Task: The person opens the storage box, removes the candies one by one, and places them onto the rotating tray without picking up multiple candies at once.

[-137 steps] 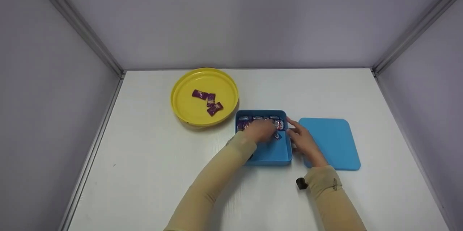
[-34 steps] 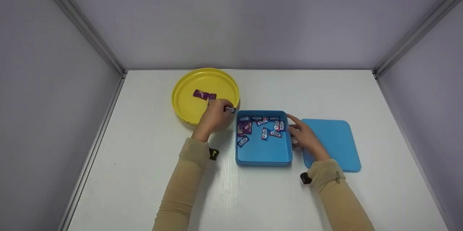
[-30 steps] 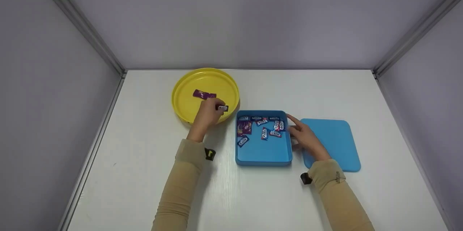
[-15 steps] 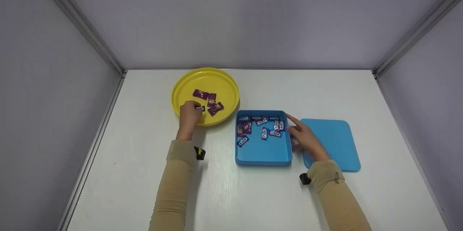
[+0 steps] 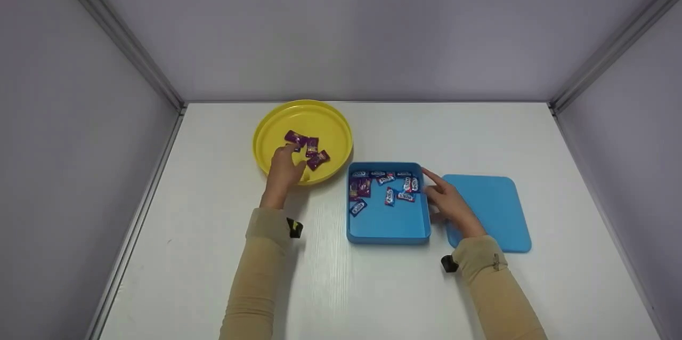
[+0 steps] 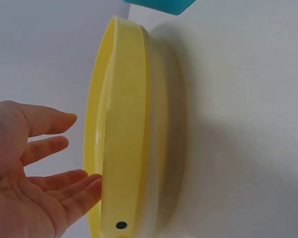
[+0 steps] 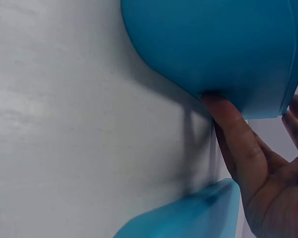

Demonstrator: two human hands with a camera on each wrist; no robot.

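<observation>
Purple wrapped candies [image 5: 309, 149]: small cluster lying loose in the yellow plate [image 5: 277, 132], toward its near-right part. More wrapped candies [image 5: 391, 186], blue-and-white with one purple, lie scattered along the far half of the open blue box [image 5: 389, 223].

Handling, as judged: each piece looks light and small, in a glossy crinkly wrapper, likely slippery under flat fingers. Best taken by a fingertip pinch across the short sides, or by a twisted wrapper end; little risk of damage.

Left hand [image 5: 285, 169]: over the near rim of the yellow plate, fingers extended and relaxed, palm bare in the wrist view [image 6: 25, 173], holding nothing. Fingertips are just beside the purple candies; contact cannot be told.

Right hand [image 5: 447, 204]: rests against the right wall of the blue box, thumb [image 7: 228, 116] pressed to the outer wall, forefinger along the rim, steadying rather than clasping.

Surroundings: blue lid [image 5: 493, 207] lies flat just right of the box, partly under the right wrist. Plate and box sit close together on the white tabletop [image 5: 213, 276], rims nearly touching. Grey panels enclose three sides.
</observation>
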